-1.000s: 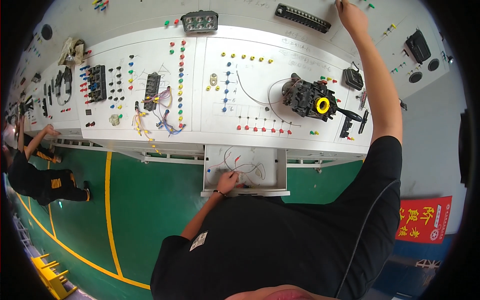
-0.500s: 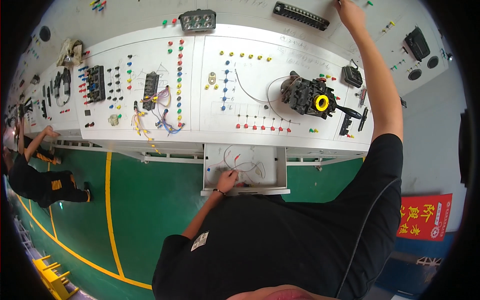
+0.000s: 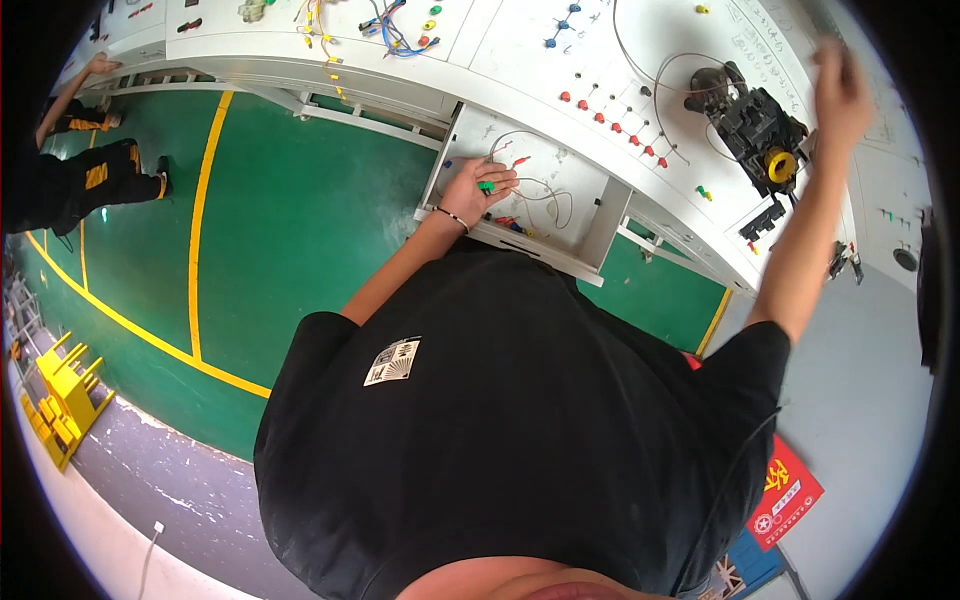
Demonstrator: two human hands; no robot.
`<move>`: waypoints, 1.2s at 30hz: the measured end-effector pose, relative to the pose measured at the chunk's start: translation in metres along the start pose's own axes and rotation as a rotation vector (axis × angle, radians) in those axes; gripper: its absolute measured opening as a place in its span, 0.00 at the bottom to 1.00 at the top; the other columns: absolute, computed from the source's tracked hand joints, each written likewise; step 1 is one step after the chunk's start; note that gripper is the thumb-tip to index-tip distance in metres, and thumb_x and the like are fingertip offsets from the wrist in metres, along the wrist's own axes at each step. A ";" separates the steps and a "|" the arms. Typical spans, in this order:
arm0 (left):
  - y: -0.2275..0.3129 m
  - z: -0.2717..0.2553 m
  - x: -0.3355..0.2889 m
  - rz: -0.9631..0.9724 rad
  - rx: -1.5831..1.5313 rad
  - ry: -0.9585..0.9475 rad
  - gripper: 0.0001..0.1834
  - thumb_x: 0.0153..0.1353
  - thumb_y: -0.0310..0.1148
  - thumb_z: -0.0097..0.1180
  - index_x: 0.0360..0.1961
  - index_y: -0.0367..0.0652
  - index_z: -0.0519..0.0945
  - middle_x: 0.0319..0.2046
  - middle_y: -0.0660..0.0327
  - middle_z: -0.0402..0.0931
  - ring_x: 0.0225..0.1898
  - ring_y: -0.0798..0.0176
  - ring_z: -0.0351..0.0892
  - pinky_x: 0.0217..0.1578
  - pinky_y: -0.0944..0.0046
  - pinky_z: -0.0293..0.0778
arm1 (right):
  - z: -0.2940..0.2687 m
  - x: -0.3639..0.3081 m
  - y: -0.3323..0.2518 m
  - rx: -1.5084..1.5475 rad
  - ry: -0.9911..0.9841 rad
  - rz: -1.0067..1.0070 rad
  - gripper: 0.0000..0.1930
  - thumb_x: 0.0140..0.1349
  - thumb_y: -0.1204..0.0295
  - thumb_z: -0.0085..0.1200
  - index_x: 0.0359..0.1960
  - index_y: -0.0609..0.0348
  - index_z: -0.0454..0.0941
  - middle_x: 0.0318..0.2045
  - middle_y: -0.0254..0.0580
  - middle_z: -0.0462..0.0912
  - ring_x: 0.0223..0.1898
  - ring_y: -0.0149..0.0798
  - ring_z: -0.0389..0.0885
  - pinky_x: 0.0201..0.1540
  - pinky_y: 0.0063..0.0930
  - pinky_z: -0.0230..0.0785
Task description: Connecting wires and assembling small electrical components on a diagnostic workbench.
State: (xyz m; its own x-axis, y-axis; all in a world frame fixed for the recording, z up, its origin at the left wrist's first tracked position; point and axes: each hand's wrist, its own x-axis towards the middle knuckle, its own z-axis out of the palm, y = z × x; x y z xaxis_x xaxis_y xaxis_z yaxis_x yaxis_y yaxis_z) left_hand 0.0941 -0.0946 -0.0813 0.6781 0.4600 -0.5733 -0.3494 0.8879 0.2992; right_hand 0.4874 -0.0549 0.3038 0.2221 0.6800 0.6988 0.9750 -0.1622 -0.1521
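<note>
Left hand point(image 3: 468, 193) — open, green piece point(image 3: 486, 187) on palm | right hand point(image 3: 842, 100) — blurred, grip unclear

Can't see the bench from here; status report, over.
Left hand open over drawer, green piece on it. Right hand blurred near black yellow-ringed unit. Loose wires in drawer.

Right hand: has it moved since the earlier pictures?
Yes: the right hand has shifted, now appearing closer to the black assembly in this view.

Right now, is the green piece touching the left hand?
Touching: the head view shows the green piece resting on the open left hand, with skin around it.
</note>
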 end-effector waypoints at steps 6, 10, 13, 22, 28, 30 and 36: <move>-0.003 0.000 -0.006 0.008 -0.002 0.010 0.30 0.70 0.47 0.34 0.55 0.24 0.65 0.54 0.39 0.70 0.59 0.46 0.70 0.61 0.55 0.66 | 0.040 -0.162 -0.148 0.348 -0.871 -0.258 0.07 0.59 0.69 0.58 0.32 0.59 0.78 0.24 0.46 0.80 0.25 0.43 0.80 0.29 0.34 0.70; -0.001 -0.004 -0.003 0.056 -0.044 -0.049 0.27 0.70 0.45 0.35 0.52 0.27 0.68 0.50 0.44 0.74 0.57 0.49 0.72 0.60 0.57 0.68 | 0.057 -0.199 -0.180 0.582 -0.957 -0.100 0.07 0.60 0.71 0.56 0.31 0.62 0.76 0.23 0.45 0.77 0.22 0.43 0.76 0.28 0.35 0.68; 0.004 0.019 -0.002 0.010 -0.039 0.083 0.27 0.70 0.45 0.36 0.53 0.27 0.67 0.44 0.48 0.75 0.53 0.51 0.73 0.60 0.57 0.67 | 0.103 -0.261 -0.174 0.702 -1.080 -0.044 0.09 0.55 0.70 0.59 0.33 0.61 0.74 0.26 0.48 0.80 0.29 0.53 0.79 0.32 0.41 0.70; -0.010 -0.023 0.018 -0.026 0.131 -0.097 0.25 0.68 0.47 0.40 0.54 0.38 0.73 0.52 0.56 0.75 0.51 0.58 0.74 0.51 0.57 0.71 | 0.170 -0.371 -0.182 0.516 -1.080 0.094 0.14 0.53 0.67 0.60 0.36 0.63 0.74 0.32 0.55 0.80 0.37 0.57 0.80 0.40 0.48 0.73; -0.018 -0.032 0.029 -0.014 0.074 -0.187 0.20 0.71 0.43 0.39 0.51 0.39 0.73 0.48 0.59 0.76 0.51 0.61 0.73 0.55 0.62 0.67 | 0.163 -0.369 -0.196 0.456 -0.959 0.181 0.14 0.55 0.68 0.55 0.38 0.64 0.72 0.32 0.58 0.80 0.34 0.57 0.80 0.35 0.47 0.74; -0.016 -0.031 0.028 -0.040 0.071 -0.195 0.20 0.71 0.43 0.38 0.50 0.39 0.73 0.48 0.59 0.76 0.51 0.61 0.73 0.55 0.61 0.67 | 0.163 -0.373 -0.198 0.438 -0.905 0.133 0.16 0.54 0.70 0.54 0.43 0.63 0.69 0.32 0.59 0.79 0.33 0.57 0.81 0.34 0.47 0.75; -0.010 -0.021 0.022 -0.101 0.051 -0.250 0.22 0.72 0.45 0.36 0.50 0.38 0.74 0.49 0.57 0.77 0.52 0.59 0.75 0.57 0.59 0.67 | 0.161 -0.380 -0.201 0.378 -0.831 0.093 0.16 0.54 0.68 0.56 0.40 0.63 0.67 0.32 0.57 0.77 0.29 0.58 0.80 0.31 0.47 0.74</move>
State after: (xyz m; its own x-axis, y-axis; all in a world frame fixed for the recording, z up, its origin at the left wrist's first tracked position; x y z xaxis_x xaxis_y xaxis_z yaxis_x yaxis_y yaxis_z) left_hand 0.0991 -0.0939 -0.1126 0.8484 0.3487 -0.3982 -0.2431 0.9250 0.2922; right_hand 0.2085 -0.1658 -0.0436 0.0929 0.9951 -0.0335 0.8584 -0.0971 -0.5038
